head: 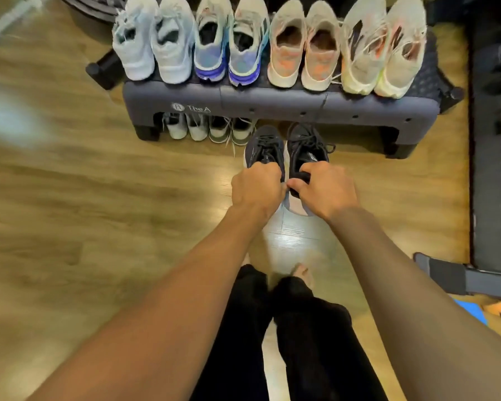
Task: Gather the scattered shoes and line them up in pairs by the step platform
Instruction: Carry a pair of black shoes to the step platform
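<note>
A grey step platform (272, 102) stands on the wood floor ahead of me. On top of it several pairs of light sneakers (268, 44) sit side by side, heels toward me. Two pale pairs (209, 130) are tucked under its left half. My left hand (256, 188) grips the heel of a black left shoe (265, 147). My right hand (323, 189) grips the heel of the matching black right shoe (305, 143). Both black shoes point toes toward the platform's front edge, close together, just in front of its middle.
A dark equipment frame (486, 157) runs along the right side, with a grey bar (460, 277) at its near end. A blue mat corner (472, 312) lies at lower right. My legs in black trousers (287, 328) stand below the hands.
</note>
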`<state>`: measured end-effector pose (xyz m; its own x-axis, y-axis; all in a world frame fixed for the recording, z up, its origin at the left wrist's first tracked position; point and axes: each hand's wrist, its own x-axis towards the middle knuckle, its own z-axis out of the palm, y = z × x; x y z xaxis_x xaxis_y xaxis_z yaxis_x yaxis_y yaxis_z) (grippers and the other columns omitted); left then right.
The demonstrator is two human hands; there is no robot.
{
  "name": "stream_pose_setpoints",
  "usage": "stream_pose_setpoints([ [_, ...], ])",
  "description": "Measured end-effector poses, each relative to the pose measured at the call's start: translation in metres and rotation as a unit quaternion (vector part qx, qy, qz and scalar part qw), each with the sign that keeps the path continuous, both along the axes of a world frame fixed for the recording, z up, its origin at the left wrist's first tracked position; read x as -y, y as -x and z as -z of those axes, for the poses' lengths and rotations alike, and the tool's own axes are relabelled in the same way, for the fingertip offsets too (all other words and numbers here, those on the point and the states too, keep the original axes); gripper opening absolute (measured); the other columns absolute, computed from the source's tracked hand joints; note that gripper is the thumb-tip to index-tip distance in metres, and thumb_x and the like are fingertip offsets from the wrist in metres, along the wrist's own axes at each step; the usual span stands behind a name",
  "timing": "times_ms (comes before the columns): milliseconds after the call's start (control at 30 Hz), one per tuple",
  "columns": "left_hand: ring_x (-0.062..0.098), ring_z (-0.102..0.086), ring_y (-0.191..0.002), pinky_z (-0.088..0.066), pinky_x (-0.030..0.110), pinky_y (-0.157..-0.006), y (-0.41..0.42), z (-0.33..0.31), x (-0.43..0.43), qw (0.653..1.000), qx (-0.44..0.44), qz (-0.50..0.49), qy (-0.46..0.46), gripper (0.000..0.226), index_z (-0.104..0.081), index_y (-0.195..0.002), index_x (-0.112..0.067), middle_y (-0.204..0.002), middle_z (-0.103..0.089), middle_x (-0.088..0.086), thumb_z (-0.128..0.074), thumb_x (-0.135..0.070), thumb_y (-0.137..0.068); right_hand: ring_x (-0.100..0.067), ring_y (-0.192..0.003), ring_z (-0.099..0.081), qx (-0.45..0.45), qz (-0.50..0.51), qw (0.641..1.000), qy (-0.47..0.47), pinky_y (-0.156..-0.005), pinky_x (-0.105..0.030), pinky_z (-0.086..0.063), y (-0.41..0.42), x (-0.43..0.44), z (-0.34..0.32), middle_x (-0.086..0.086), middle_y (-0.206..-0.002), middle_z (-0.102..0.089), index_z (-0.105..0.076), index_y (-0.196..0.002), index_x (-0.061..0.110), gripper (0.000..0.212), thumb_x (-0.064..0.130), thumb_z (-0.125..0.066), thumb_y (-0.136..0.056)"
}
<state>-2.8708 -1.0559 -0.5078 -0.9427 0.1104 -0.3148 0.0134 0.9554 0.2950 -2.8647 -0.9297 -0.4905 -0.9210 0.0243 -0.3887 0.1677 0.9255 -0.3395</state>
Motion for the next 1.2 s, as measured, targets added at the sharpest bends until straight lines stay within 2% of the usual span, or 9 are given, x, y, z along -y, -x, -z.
stream_pose_setpoints([
  [100, 0.029, -0.058, -0.078, -0.036, 0.032, -0.061, 0.027, 0.07, 0.001, 1.0, 0.0, -0.012, 0.009, 0.028, -0.06, -0.093, -0.013, -0.081, -0.058, 0.006, -0.057, -0.04, -0.09, -0.02, -0.072, -0.048, -0.002, 0.001, 1.0, -0.003, -0.056, -0.027, -0.031, 0.029, 0.002, 0.07, 0.005, -0.067, -0.048, -0.053, -0.077, 0.029, 0.02, 0.042, -0.057, -0.091],
  [200, 0.03, -0.06, -0.083, -0.036, 0.033, -0.061, 0.052, 0.137, -0.004, 1.0, -0.002, -0.017, 0.022, 0.027, -0.061, -0.096, -0.013, -0.08, -0.054, 0.005, -0.059, -0.04, -0.09, -0.02, -0.072, -0.045, -0.009, 0.005, 1.0, -0.011, -0.051, -0.025, -0.026, 0.055, 0.001, 0.137, 0.006, -0.064, -0.043, -0.052, -0.079, 0.029, 0.018, 0.04, -0.056, -0.092],
  [267, 0.032, -0.06, -0.085, -0.036, 0.033, -0.062, 0.07, 0.184, -0.008, 1.0, -0.008, -0.013, 0.025, 0.027, -0.06, -0.095, -0.014, -0.084, -0.056, 0.007, -0.059, -0.04, -0.09, -0.02, -0.073, -0.044, -0.017, 0.004, 1.0, -0.011, -0.053, -0.026, -0.028, 0.071, -0.003, 0.184, 0.007, -0.063, -0.04, -0.052, -0.08, 0.029, 0.018, 0.041, -0.056, -0.093],
  [400, 0.034, -0.06, -0.088, -0.035, 0.033, -0.063, 0.108, 0.267, -0.012, 0.999, -0.044, -0.006, 0.03, 0.024, -0.061, -0.092, -0.015, -0.09, -0.06, 0.01, -0.059, -0.039, -0.089, -0.02, -0.075, -0.043, -0.048, 0.004, 0.999, 0.004, -0.064, -0.027, -0.032, 0.106, -0.009, 0.269, 0.003, -0.072, -0.049, -0.052, -0.079, 0.028, 0.018, 0.039, -0.056, -0.093],
  [600, 0.035, -0.061, -0.09, -0.034, 0.033, -0.063, 0.155, 0.365, -0.013, 0.995, -0.092, -0.001, 0.048, 0.024, -0.061, -0.093, -0.014, -0.094, -0.062, 0.01, -0.056, -0.037, -0.09, -0.018, -0.076, -0.044, -0.087, 0.029, 0.996, 0.013, -0.064, -0.028, -0.031, 0.152, -0.005, 0.367, 0.003, -0.077, -0.052, -0.052, -0.078, 0.029, 0.017, 0.038, -0.055, -0.093],
  [833, 0.036, -0.061, -0.09, -0.033, 0.034, -0.062, 0.201, 0.433, -0.02, 0.991, -0.117, 0.027, 0.064, 0.025, -0.062, -0.093, -0.015, -0.094, -0.064, 0.011, -0.053, -0.038, -0.092, -0.028, -0.085, -0.058, -0.122, 0.057, 0.991, -0.004, -0.062, -0.03, -0.035, 0.188, -0.009, 0.437, 0.002, -0.082, -0.052, -0.05, -0.08, 0.026, 0.019, 0.04, -0.052, -0.093],
  [967, 0.035, -0.062, -0.091, -0.034, 0.033, -0.062, 0.223, 0.454, -0.021, 0.985, -0.142, 0.052, 0.078, 0.027, -0.062, -0.097, -0.016, -0.096, -0.064, 0.011, -0.051, -0.04, -0.094, -0.031, -0.095, -0.06, -0.132, 0.07, 0.989, -0.003, -0.065, -0.031, -0.038, 0.206, -0.01, 0.459, -0.004, -0.102, -0.06, -0.059, -0.098, 0.024, 0.02, 0.042, -0.05, -0.095],
  [1200, 0.038, -0.061, -0.091, -0.035, 0.036, -0.064, 0.257, 0.48, -0.024, 0.982, -0.168, 0.061, 0.055, 0.027, -0.063, -0.094, -0.014, -0.095, -0.064, 0.014, -0.052, -0.039, -0.093, -0.031, -0.099, -0.058, -0.151, 0.078, 0.985, 0.007, -0.07, -0.035, -0.042, 0.235, -0.012, 0.482, -0.005, -0.113, -0.057, -0.058, -0.115, 0.023, 0.027, 0.04, -0.048, -0.097],
])
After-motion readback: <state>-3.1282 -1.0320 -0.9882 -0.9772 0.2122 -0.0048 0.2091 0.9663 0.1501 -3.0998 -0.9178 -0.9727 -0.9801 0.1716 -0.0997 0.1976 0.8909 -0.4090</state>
